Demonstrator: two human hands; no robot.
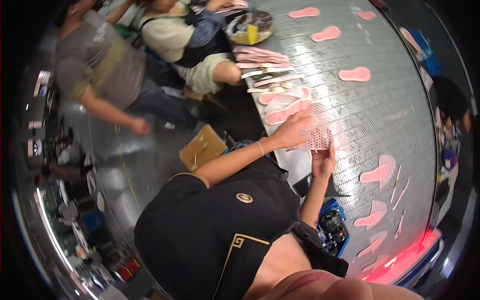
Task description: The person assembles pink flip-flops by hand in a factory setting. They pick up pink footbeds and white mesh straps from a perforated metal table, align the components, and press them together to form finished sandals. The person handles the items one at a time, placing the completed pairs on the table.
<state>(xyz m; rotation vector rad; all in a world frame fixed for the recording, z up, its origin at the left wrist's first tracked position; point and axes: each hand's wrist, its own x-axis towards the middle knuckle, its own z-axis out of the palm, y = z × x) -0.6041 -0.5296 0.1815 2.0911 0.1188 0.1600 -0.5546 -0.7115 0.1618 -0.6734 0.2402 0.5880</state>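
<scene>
My right hand (pixel 324 162) holds the near edge of a pale pink, perforated mesh shoe upper (pixel 320 138) from below, at the left side of the metal conveyor (pixel 395 120). My left hand (pixel 292 130) reaches across to the upper's left part, with its fingers stretched out over the mesh and slightly blurred. Just beyond it lie pink shoe soles (pixel 289 111) with sheer mesh around them. Flat strips (pixel 274 80) and a stack of pink pieces (pixel 261 57) lie farther off.
Pink soles (pixel 355 74) are spread along the belt, several with mesh uppers (pixel 378 170). A red glow (pixel 400 262) lights the near right end. A blue crate (pixel 334 225) is beside me, and a cardboard box (pixel 202 147) stands left. Two people (pixel 107 65) are at the far left.
</scene>
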